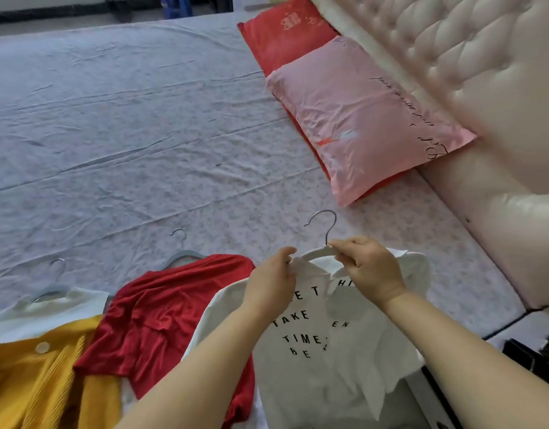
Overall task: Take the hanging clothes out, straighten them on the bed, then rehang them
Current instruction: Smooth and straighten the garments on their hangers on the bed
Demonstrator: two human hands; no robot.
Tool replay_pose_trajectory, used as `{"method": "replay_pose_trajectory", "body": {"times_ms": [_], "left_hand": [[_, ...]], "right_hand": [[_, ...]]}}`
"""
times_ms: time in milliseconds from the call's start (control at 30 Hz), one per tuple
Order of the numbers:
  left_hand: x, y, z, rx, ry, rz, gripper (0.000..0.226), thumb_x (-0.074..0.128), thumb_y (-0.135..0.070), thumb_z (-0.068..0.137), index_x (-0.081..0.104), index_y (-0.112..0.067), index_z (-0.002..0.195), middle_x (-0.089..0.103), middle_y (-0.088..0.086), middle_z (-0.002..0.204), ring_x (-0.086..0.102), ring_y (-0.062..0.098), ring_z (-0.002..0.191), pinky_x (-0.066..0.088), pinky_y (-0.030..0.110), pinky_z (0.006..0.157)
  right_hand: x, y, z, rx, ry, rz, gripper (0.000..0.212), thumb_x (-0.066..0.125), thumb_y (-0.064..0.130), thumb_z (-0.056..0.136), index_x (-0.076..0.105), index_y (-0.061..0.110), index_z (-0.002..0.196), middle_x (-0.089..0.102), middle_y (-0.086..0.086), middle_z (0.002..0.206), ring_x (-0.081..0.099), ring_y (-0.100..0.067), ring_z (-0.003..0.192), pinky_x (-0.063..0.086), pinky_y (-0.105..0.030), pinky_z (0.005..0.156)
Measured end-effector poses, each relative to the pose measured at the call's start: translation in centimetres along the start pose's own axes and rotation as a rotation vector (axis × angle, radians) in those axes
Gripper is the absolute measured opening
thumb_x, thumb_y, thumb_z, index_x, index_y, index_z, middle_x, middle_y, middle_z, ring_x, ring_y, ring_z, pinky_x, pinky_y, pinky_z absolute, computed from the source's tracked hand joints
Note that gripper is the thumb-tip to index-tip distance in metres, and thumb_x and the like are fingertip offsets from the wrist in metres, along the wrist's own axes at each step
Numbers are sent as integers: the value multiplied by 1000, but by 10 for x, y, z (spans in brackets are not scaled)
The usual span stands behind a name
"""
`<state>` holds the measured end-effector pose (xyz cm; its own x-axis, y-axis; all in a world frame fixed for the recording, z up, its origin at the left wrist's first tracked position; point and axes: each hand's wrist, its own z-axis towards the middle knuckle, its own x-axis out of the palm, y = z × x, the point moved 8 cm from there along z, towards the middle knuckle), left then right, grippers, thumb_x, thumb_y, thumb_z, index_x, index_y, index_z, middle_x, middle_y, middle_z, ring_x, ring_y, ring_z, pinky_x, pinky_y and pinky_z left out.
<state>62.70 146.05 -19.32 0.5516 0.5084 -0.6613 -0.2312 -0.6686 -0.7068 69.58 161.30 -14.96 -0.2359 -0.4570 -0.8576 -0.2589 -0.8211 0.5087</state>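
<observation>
A white T-shirt (pixel 335 345) with black lettering lies at the near edge of the bed, on a white hanger (pixel 321 239) with a metal hook. My left hand (pixel 273 280) pinches the shirt's collar at the hanger's left arm. My right hand (pixel 369 264) pinches the hanger just below the hook. To the left lies a red top (pixel 165 311) on a grey hanger (pixel 182 253). Further left is a yellow cardigan (pixel 34 382) over a white garment (pixel 50 311), on another grey hanger (pixel 52 281).
The bed (pixel 127 134) has a wrinkled pale floral sheet. A pink pillow (pixel 363 125) and a red pillow (pixel 285 38) lie against the tufted cream headboard (pixel 471 72) on the right. Dark objects (pixel 533 351) sit at the lower right off the bed.
</observation>
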Motion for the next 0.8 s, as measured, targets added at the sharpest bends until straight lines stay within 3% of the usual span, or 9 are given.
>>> {"method": "replay_pose_trajectory", "body": {"times_ms": [100, 200, 267, 433, 567, 800], "left_hand": [[8, 6, 33, -46, -25, 29, 47, 43, -9, 90, 42, -23, 135, 53, 0, 132, 48, 19, 119, 36, 26, 92], [13, 19, 54, -80, -102, 39, 48, 48, -8, 88, 45, -20, 134, 54, -1, 132, 46, 16, 121, 24, 9, 84], [20, 34, 59, -112, -134, 37, 47, 52, -9, 88, 47, -18, 133, 53, -1, 133, 44, 15, 123, 17, 5, 85], [53, 80, 42, -244, -39, 51, 46, 52, -11, 89, 45, -17, 134, 47, -1, 138, 40, 13, 128, 22, 13, 96], [59, 95, 29, -297, -21, 64, 47, 53, -10, 89, 45, -16, 134, 47, 1, 138, 41, 15, 127, 27, 18, 99], [33, 84, 15, -308, -103, 64, 46, 52, -12, 89, 45, -17, 134, 47, 0, 137, 41, 15, 127, 28, 22, 100]], "right_hand": [[27, -30, 41, 20, 61, 7, 26, 61, 11, 88, 69, 19, 111, 66, -4, 96, 60, -23, 90, 46, -30, 70], [58, -59, 83, 76, 117, -17, 28, 58, 16, 90, 65, 19, 117, 61, -5, 110, 55, -24, 102, 43, -32, 79], [82, -73, 103, 136, 191, -25, 34, 58, 14, 88, 61, 18, 122, 54, -7, 121, 50, -23, 112, 40, -32, 87], [134, -85, 81, 153, 365, 19, 29, 53, 10, 87, 66, 16, 112, 57, -5, 120, 51, -21, 111, 42, -30, 87], [154, -97, 39, 167, 482, -10, 29, 56, 12, 88, 63, 14, 116, 56, -3, 122, 47, -19, 120, 38, -29, 94], [149, -81, 13, 148, 548, -16, 28, 56, 16, 90, 61, 19, 117, 54, 1, 124, 45, -15, 121, 40, -29, 94]]}}
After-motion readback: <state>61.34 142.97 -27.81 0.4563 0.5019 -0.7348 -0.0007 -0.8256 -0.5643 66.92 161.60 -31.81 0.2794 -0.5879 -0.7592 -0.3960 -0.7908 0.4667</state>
